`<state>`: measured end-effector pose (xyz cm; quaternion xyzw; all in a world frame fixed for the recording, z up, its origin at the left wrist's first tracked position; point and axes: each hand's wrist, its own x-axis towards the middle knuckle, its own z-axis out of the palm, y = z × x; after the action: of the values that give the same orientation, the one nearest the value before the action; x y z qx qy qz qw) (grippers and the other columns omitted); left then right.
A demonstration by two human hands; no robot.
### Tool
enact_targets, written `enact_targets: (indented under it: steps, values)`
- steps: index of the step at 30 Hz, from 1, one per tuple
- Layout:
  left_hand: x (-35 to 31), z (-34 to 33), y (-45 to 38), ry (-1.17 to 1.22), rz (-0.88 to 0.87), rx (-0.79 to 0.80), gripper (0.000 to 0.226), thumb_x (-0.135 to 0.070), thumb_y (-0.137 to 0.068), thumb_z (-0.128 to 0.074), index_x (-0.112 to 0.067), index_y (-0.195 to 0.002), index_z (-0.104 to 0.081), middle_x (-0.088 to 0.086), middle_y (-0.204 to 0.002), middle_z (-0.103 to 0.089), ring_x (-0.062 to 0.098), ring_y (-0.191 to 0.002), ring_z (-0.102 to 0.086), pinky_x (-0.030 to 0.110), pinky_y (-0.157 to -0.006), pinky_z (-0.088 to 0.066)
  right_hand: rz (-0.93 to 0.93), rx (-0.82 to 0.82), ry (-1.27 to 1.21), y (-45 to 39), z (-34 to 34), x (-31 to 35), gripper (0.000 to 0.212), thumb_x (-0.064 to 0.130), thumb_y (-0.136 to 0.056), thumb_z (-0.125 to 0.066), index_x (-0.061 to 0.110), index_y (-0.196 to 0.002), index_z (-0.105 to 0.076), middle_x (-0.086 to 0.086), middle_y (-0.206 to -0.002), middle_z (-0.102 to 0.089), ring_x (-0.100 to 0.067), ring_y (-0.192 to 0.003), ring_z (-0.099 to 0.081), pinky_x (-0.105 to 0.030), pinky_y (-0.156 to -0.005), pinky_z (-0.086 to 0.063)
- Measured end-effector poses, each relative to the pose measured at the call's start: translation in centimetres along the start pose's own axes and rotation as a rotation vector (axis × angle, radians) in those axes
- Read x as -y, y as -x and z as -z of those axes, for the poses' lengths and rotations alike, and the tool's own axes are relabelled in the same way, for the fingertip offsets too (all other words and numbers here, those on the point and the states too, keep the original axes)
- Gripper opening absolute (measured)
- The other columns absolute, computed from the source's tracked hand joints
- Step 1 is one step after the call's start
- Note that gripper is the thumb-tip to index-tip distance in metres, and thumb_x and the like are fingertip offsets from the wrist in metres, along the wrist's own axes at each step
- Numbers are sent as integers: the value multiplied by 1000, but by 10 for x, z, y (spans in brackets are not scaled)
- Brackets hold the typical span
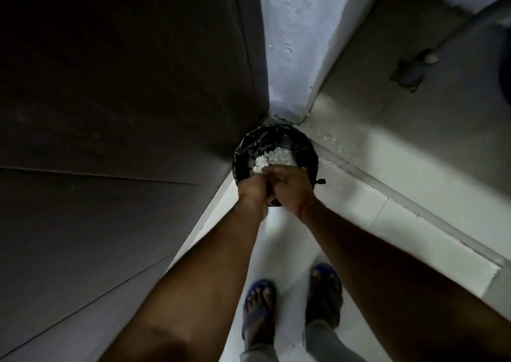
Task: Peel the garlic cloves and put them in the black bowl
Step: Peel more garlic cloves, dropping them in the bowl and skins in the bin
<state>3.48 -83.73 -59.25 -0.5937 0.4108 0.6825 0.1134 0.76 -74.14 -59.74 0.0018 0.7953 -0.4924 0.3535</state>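
Both hands meet over a black, bag-lined bin point(276, 146) that stands on the floor in a corner. The left hand point(255, 188) and the right hand point(293, 186) are pressed close together just above its near rim, fingers curled inward. I cannot tell if they hold something between them or only rub against each other, so the grip of each hand stays unclear. Inside the bin lies a pale heap point(272, 159) that looks like dry garlic skins.

No garlic cloves and no black bowl are visible here, so where they are I cannot say. My judgement is that the peeling is mostly done and the person is throwing away the skins, but how many cloves remain is not shown.

The room for moving is narrow. A dark panel point(124, 99) closes the left side and almost touches the bin. A pale wall point(290, 43) stands behind it. To the right the tiled floor point(387, 154) is more open. The feet in blue sandals point(260, 303) stand well behind the bin, so the arms are stretched forward.
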Motion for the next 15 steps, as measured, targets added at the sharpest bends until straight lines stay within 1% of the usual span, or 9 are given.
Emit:
enact_targets:
  steps: [2, 3, 5, 7, 9, 10, 12, 14, 15]
  values:
    - [-6, -2, 2, 78, 27, -7, 25, -4, -97, -40, -1, -87, -63, 17, -76, -66, 25, -55, -63, 26, -45, -51, 60, 101, 170, 3, 4, -7, 42, -1, -92, -51, 13, -125, -72, -9, -121, -73, -24, -114, -67, -39, -106, -51]
    - [-9, -2, 3, 96, 30, -3, 26, -6, -97, -39, -1, -84, -61, 18, -75, -65, 26, -54, -62, 26, -46, -51, 68, 124, 276, 3, 8, -9, 40, 2, -94, -51, 13, -127, -70, -9, -123, -72, -24, -115, -67, -38, -107, -50]
    - [-13, 1, 4, 80, 35, 1, 24, -11, -97, -39, -3, -91, -61, 18, -86, -69, 27, -61, -63, 28, -52, -52, 103, 116, 495, 4, 13, -7, 40, 6, -96, -51, 10, -133, -64, -12, -131, -67, -29, -122, -62, -36, -110, -45]
    - [-16, 4, 10, 96, 47, 29, 24, -15, -98, -39, -6, -92, -61, 15, -83, -68, 23, -53, -60, 26, -50, -48, 193, 167, 524, 9, 13, 1, 48, 9, -97, -52, 12, -145, -55, -12, -147, -56, -28, -134, -54, -34, -117, -38]
    - [-19, 4, 17, 135, 59, 80, 27, -22, -101, -42, -9, -90, -62, 11, -77, -66, 21, -50, -60, 26, -60, -48, 262, 255, 535, 14, 11, 4, 50, 14, -102, -52, 14, -152, -48, -10, -155, -49, -25, -142, -46, -34, -122, -31]
    - [-21, 4, 24, 134, 69, 95, 28, -25, -102, -42, -9, -91, -62, 9, -74, -65, 21, -51, -61, 26, -62, -48, 250, 268, 567, 17, 12, 4, 49, 18, -104, -50, 16, -153, -46, -9, -155, -48, -26, -143, -44, -35, -122, -30]
    - [-24, 5, 39, 82, 45, 111, 28, -27, -104, -42, -7, -104, -63, 9, -79, -64, 24, -65, -64, 30, -60, -53, 124, 224, 632, 26, 21, 5, 47, 24, -106, -46, 23, -153, -45, -9, -154, -49, -30, -141, -45, -39, -118, -34]
    - [-26, 6, 59, -7, 16, 123, 30, -21, -104, -41, -5, -117, -63, 12, -92, -70, 30, -86, -69, 39, -77, -60, 5, 151, 691, 38, 33, 11, 48, 27, -106, -45, 26, -154, -43, -11, -155, -46, -32, -142, -42, -43, -117, -36]
    - [-29, 8, 74, -57, 6, 153, 27, -18, -104, -42, -6, -114, -64, 9, -88, -74, 30, -89, -70, 38, -79, -61, -12, 131, 704, 49, 40, 18, 49, 29, -106, -46, 25, -155, -41, -11, -157, -43, -31, -145, -39, -43, -118, -34]
